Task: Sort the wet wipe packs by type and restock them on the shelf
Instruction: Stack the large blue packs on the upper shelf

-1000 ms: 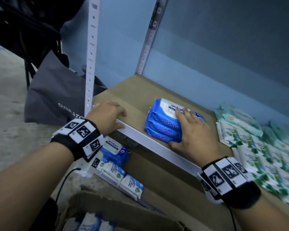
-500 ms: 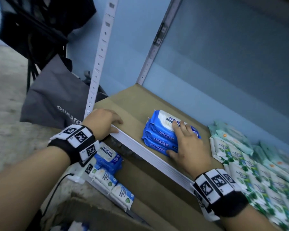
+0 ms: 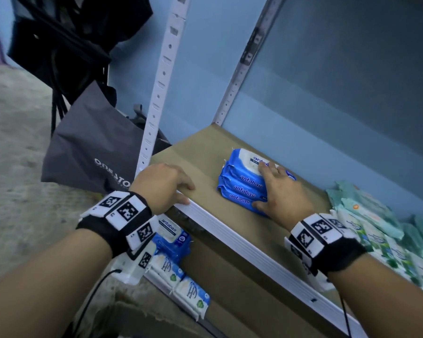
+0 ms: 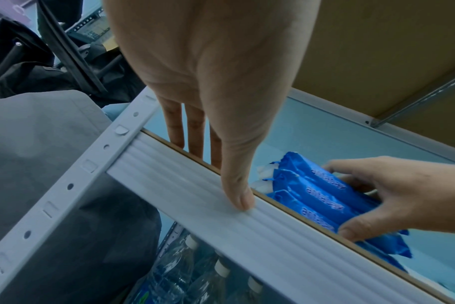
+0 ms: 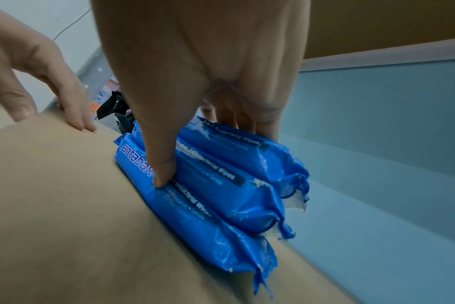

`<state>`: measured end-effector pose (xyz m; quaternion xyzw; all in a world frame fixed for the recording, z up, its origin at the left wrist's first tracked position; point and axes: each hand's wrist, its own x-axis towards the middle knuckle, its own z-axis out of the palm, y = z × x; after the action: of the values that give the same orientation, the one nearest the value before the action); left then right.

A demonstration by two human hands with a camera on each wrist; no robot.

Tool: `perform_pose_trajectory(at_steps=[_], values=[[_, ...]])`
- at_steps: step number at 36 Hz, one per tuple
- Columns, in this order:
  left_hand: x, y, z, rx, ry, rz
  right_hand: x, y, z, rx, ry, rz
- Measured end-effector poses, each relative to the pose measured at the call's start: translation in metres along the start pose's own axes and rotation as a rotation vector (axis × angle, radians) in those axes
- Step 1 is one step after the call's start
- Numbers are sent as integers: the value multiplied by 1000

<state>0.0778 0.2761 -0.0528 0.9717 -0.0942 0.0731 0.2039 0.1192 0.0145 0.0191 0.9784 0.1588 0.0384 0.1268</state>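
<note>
Moved: your right hand [image 3: 280, 193] slid the Antabax stack [image 3: 242, 184] deeper onto the shelf [image 3: 200, 152], still grasping it.
Left hand [image 3: 163, 185]: released, resting on the shelf edge.
Meaning: blue type nearly placed.

I count three blue antabax packs [image 3: 242, 184] stacked under my right grip [image 3: 282, 191], and three white packs [image 3: 178, 284] below the shelf [image 3: 230, 230].

A stack of packs [image 3: 239, 186] lies on the shelf [image 3: 195, 164], near its front edge. The right hand [image 3: 282, 193] rests on the stack's right end. The left hand [image 3: 161, 185] rests on the front edge, left of the stack. More packs [image 3: 366, 220] lie far right. Below the shelf, others [image 3: 178, 264] lie near left. A bag [image 3: 91, 152] stands left of the shelf.
</note>
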Motion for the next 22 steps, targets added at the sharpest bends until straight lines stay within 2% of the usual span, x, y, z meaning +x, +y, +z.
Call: perform_pose_trajectory(at_steps=[8, 11, 22], values=[[-2, 0, -4, -1, 6, 37, 60, -6, 10, -26, 10, 18], [-2, -1, -5, -52, 9, 13, 79, -7, 13, -40, 22, 24], [3, -5, -5, -25, -29, -60, 130, -9, 20, -77, 72, 11]])
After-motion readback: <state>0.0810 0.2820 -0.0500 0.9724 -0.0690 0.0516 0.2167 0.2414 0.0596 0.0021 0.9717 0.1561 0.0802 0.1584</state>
